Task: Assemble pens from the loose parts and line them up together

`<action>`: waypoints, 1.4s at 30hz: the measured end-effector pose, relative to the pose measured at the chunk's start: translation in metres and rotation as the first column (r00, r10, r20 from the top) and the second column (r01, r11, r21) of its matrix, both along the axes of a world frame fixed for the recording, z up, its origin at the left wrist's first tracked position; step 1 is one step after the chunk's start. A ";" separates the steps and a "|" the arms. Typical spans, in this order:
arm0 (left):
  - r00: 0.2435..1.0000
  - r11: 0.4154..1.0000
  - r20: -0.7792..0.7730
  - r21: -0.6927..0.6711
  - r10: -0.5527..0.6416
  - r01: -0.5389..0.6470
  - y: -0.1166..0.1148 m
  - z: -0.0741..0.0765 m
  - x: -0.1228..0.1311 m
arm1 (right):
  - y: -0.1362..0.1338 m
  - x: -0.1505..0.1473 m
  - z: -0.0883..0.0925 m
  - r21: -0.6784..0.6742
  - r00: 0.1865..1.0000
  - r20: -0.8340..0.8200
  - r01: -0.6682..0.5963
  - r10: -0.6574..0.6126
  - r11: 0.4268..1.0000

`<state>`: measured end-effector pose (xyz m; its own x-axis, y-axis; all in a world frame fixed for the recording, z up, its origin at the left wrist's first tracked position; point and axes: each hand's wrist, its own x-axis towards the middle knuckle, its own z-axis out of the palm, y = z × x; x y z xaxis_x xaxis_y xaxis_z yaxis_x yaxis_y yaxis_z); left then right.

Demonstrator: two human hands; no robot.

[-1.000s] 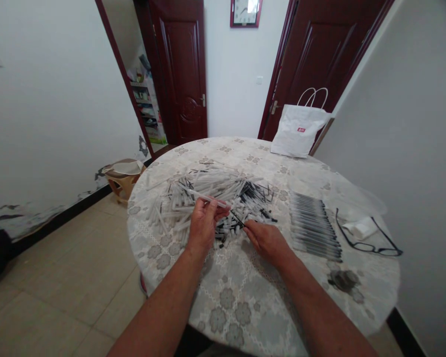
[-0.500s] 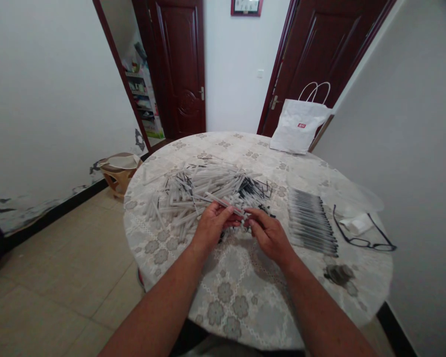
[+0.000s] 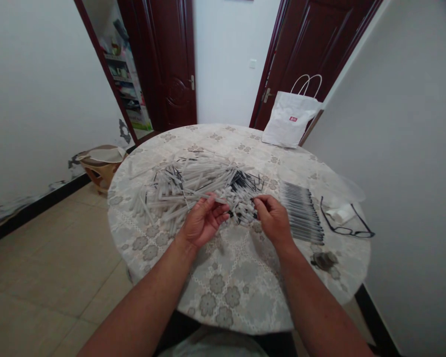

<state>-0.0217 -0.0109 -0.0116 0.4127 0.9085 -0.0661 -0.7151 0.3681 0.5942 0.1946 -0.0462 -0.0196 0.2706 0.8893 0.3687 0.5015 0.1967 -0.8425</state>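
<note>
Palm up, my left hand (image 3: 204,218) holds a whitish plastic tube (image 3: 217,200) between thumb and fingers at the near edge of the pile. My right hand (image 3: 271,215) is apart from it on the right, its thumb and index finger pinched on something small and dark. A big heap of translucent white tubes (image 3: 196,173) spreads over the patterned tablecloth, with thin black refills (image 3: 245,181) on its right part. Right of my right hand lies a neat row of pens (image 3: 303,210) with dark ends.
Black-framed glasses (image 3: 344,231) and a white packet (image 3: 342,213) lie at the right. Nearer is a dark round object (image 3: 324,260). A white paper bag (image 3: 292,119) stands at the back of the round table (image 3: 223,307). A stool (image 3: 103,166) stands left.
My hands have moved apart; the left fingers have loosened around the tube and the right hand has drawn away to the right. The view has shifted, so the table sits more to the left.
</note>
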 end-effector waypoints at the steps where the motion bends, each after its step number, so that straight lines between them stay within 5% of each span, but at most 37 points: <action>1: 1.000 1.000 0.003 -0.009 0.029 -0.029 0.001 0.000 -0.001 | 0.002 0.004 -0.001 0.013 0.989 0.142 0.032 -0.034 0.999; 4: 0.996 0.996 -0.012 -0.011 0.087 -0.088 0.004 0.001 -0.003 | 0.005 0.012 -0.007 -0.054 0.892 0.451 -0.011 0.034 0.998; 8: 0.994 0.994 -0.014 0.001 0.113 -0.113 0.005 0.001 -0.001 | 0.005 0.012 -0.017 -0.244 0.780 0.590 -0.072 0.207 0.967; 22: 0.981 0.981 0.021 0.018 0.192 -0.192 0.011 -0.005 -0.002 | -0.005 -0.027 -0.014 -0.266 0.680 0.662 -0.179 0.315 0.947; 27: 0.981 0.981 0.041 0.037 0.189 -0.191 0.011 -0.003 -0.003 | -0.012 -0.047 -0.009 -0.247 0.602 0.708 -0.278 0.369 0.928; 31: 0.979 0.979 0.060 0.046 0.196 -0.199 0.012 -0.005 -0.005 | -0.018 -0.060 -0.007 -0.297 0.469 0.737 -0.421 0.486 0.857; 36: 0.977 0.978 0.088 0.057 0.196 -0.202 0.012 -0.005 -0.006 | -0.018 -0.080 -0.010 -0.391 0.350 0.787 -0.355 0.509 0.849; 42: 0.982 0.982 0.057 0.053 0.178 -0.181 0.012 -0.006 -0.004 | -0.014 -0.090 -0.022 -0.422 0.351 0.797 -0.257 0.491 0.869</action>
